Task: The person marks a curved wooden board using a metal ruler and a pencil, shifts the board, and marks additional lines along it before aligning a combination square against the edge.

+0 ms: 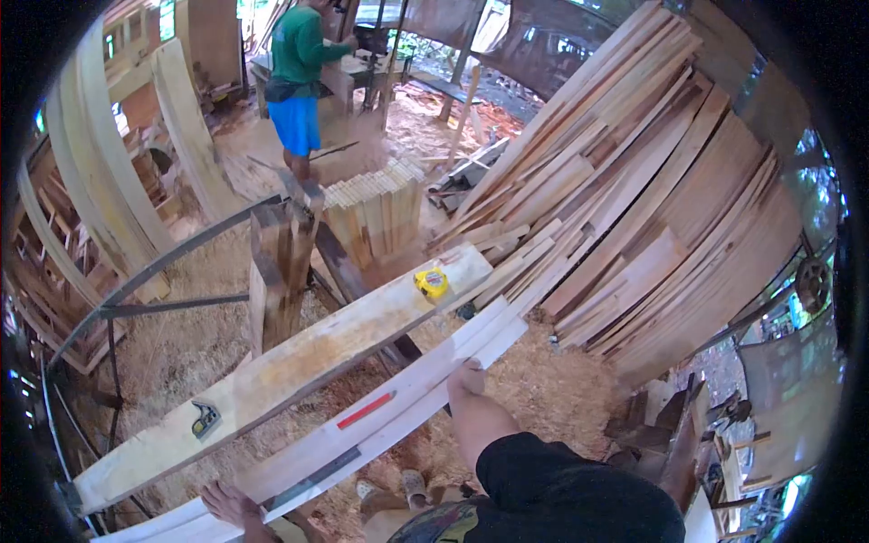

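Note:
Two long pale boards point(398, 407) lie side by side in front of me. My right hand point(466, 380) is closed over their near edge close to the right end, its fingertips partly hidden. On the lower left part of the boards, my left hand point(231, 504) rests with its fingers spread. Between my hands lie a slim red pencil-like piece point(367, 410) and a flat dark grey strip point(317, 475). Just beyond runs a thick plank point(317, 362), carrying a yellow tape measure point(432, 283) and a small black tool with a yellowish part point(205, 419).
A large stack of boards point(634, 199) leans at the right. Upright cut blocks point(376, 213) stand behind the plank, beside a wooden post point(276, 271). A curved metal frame point(172, 258) rises at the left. Shavings point(195, 335) cover the floor. Another person point(299, 81) stands at a far bench.

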Motion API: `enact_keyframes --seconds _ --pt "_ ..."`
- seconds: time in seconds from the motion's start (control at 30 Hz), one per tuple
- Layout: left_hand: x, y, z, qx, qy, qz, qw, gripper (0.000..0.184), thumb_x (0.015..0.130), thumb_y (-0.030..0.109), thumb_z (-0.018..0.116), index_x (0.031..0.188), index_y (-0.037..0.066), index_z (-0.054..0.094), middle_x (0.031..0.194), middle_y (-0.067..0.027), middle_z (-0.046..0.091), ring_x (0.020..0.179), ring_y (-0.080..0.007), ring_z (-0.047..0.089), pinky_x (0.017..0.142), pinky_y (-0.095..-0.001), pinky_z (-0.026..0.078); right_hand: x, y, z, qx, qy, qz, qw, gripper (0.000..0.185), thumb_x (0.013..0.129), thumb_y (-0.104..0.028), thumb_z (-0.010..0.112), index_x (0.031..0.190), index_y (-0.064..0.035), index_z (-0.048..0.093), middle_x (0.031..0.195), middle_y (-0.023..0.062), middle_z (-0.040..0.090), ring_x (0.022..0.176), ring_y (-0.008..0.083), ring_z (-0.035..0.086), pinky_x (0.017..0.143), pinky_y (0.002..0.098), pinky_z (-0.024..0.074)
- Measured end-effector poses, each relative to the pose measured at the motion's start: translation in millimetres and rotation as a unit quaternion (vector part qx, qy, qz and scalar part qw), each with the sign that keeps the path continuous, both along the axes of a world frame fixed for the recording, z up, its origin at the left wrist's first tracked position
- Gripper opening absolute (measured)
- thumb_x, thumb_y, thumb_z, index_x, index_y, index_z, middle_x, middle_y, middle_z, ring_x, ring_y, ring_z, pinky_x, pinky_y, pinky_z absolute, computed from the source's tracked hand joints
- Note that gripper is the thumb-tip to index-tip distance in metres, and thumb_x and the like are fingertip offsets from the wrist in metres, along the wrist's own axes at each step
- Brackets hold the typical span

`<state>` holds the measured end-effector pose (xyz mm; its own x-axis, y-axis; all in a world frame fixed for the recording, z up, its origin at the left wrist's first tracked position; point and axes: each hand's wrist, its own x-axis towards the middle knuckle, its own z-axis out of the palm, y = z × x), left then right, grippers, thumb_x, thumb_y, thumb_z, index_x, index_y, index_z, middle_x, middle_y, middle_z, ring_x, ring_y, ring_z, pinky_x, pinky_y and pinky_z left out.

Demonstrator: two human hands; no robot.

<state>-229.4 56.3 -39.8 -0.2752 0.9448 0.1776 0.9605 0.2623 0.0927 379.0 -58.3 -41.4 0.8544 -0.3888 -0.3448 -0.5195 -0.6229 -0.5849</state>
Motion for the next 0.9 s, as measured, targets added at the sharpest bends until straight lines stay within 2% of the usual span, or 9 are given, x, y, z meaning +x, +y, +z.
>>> enact_keyframes --seconds 0.17,0.27,0.33,0.37,0.4,0.43,0.5,0.73,0.9 --pt "1.7 -0.4 4.3 -0.005 0.002 -0.001 1.0 0.047 0.099 0.033 0.049 0.137 0.008 0.058 0.155 -0.0161 0.046 0.147 -0.0385 0.034 0.122 -0.052 0.024 1.2 0.1 -4.6 0.02 -0.019 -0.005 1.0 0.061 0.101 -0.045 0.036 0.12 0.0072 0.06 0.117 0.0356 0.067 0.111 0.0477 0.066 0.099 0.056 0.0519" --pt "-15.1 5.9 -14.2 -0.081 0.155 -0.09 0.98 0.047 0.099 0.033 0.051 0.138 0.008 0.057 0.154 -0.0158 0.046 0.148 -0.0397 0.032 0.124 -0.051 0.022 1.5 1.3 3.4 0.005 -0.027 -0.011 1.0 0.059 0.1 -0.043 0.037 0.118 0.0074 0.064 0.118 0.0348 0.067 0.11 0.0475 0.067 0.098 0.0555 0.0526" --pt "12.7 2.2 19.9 -0.157 0.115 -0.048 0.98 0.05 0.1 0.028 0.048 0.145 0.007 0.052 0.157 -0.017 0.042 0.149 -0.0399 0.031 0.126 -0.0509 0.018 18.9 -16.8 -37.9 -0.117 -0.095 0.217 0.965 0.042 0.102 -0.03 0.045 0.111 0.0062 0.064 0.112 0.0304 0.069 0.102 0.0474 0.069 0.087 0.0563 0.0574" --pt "-52.5 3.4 -92.1 0.063 0.115 -0.078 0.988 0.052 0.099 0.026 0.05 0.146 0.005 0.051 0.156 -0.0217 0.042 0.148 -0.04 0.032 0.126 -0.0515 0.018 38.5 -34.0 -54.9 -0.229 -0.095 0.383 0.89 0.042 0.099 -0.028 0.048 0.113 0.0046 0.069 0.118 0.0291 0.069 0.109 0.0431 0.069 0.095 0.0533 0.0556" --pt "-38.4 0.7 -69.7 0.049 0.04 -0.074 0.995 0.052 0.096 0.026 0.054 0.143 0.004 0.054 0.151 -0.026 0.046 0.146 -0.0415 0.035 0.125 -0.0529 0.02 35.7 -27.6 -49.7 -0.193 -0.047 0.33 0.923 0.044 0.101 -0.031 0.045 0.115 0.0049 0.067 0.119 0.0305 0.068 0.108 0.0438 0.069 0.093 0.0531 0.0566" --pt "-51.6 6.9 -91.5 0.02 0.115 -0.051 0.992 0.052 0.093 0.027 0.057 0.139 0.001 0.056 0.147 -0.0262 0.05 0.145 -0.0427 0.037 0.124 -0.0547 0.023 31.5 -20.4 -40.2 -0.161 -0.003 0.27 0.949 0.046 0.103 -0.033 0.042 0.117 0.0052 0.064 0.121 0.0319 0.067 0.108 0.0444 0.069 0.091 0.053 0.0576" --pt "-8.7 -1.5 -17.2 0.026 0.098 -0.072 0.992 0.051 0.091 0.026 0.059 0.137 0.004 0.058 0.147 -0.0231 0.052 0.145 -0.0417 0.038 0.124 -0.053 0.024 5.2 -9.5 2.2 -0.104 -0.012 0.256 0.961 0.049 0.103 -0.035 0.041 0.119 0.0051 0.064 0.123 0.0287 0.068 0.111 0.0437 0.068 0.095 0.0511 0.0575" --pt "0.8 5.3 -2.8 0.043 -0.006 -0.001 0.999 0.047 0.089 0.033 0.054 0.133 0.018 0.061 0.151 -0.0146 0.049 0.145 -0.0369 0.035 0.122 -0.0518 0.023 9.6 5.3 -16.5 -0.03 -0.043 0.006 0.999 0.058 0.098 -0.037 0.039 0.108 0.0113 0.069 0.114 0.0316 0.07 0.117 0.0454 0.066 0.097 0.0539 0.0556" --pt "-1.1 5.8 -6.8 0.063 0.002 -0.012 0.998 0.045 0.088 0.033 0.054 0.13 0.017 0.063 0.15 -0.0131 0.049 0.144 -0.0373 0.036 0.12 -0.0531 0.025 33.6 -4.6 -54.7 -0.093 -0.08 0.024 0.992 0.056 0.097 -0.037 0.042 0.1 0.0116 0.07 0.11 0.0309 0.071 0.113 0.0435 0.068 0.095 0.0472 0.0571"
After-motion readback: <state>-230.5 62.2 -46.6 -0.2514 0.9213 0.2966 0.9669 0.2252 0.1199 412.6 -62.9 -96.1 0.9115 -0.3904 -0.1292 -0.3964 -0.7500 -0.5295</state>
